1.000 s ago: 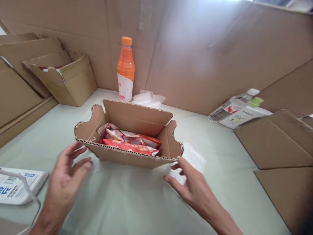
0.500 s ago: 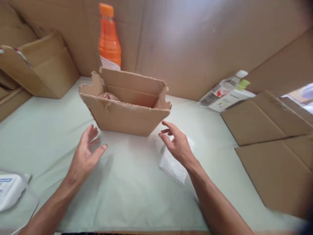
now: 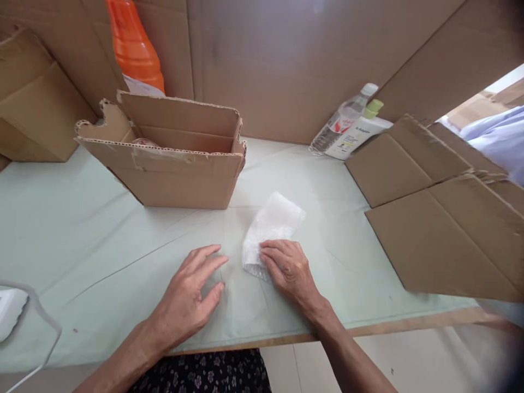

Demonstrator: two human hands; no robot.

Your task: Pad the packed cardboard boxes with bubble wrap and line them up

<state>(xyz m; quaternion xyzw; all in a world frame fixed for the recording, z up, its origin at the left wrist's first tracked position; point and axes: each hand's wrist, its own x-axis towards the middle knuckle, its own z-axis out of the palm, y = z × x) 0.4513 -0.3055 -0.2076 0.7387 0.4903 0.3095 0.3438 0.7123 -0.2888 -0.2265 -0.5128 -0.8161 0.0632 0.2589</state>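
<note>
A flat piece of white, see-through bubble wrap (image 3: 276, 215) lies on the pale green cloth. My right hand (image 3: 286, 267) rests on its near right part, fingers drawn together with the thumb and closed on the wrap. To the left of the wrap, my left hand (image 3: 194, 292) hovers low over the cloth, fingers apart and holding nothing. An open cardboard box (image 3: 176, 177) with torn, uneven rims stands behind my left hand. Something pale brownish shows just inside the box, mostly hidden by its front wall.
At back left stands an orange bottle (image 3: 135, 49). A clear plastic bottle (image 3: 341, 123) and a white bottle with a green cap (image 3: 360, 134) lean at the back right. Cardboard boxes (image 3: 446, 234) flank the right side, another box (image 3: 36, 109) the left. A white device with a cable (image 3: 10, 311) sits at left.
My right hand has come down and back onto the bubble wrap and closed on it. My left hand has moved right, away from the box. The view has shifted right.
</note>
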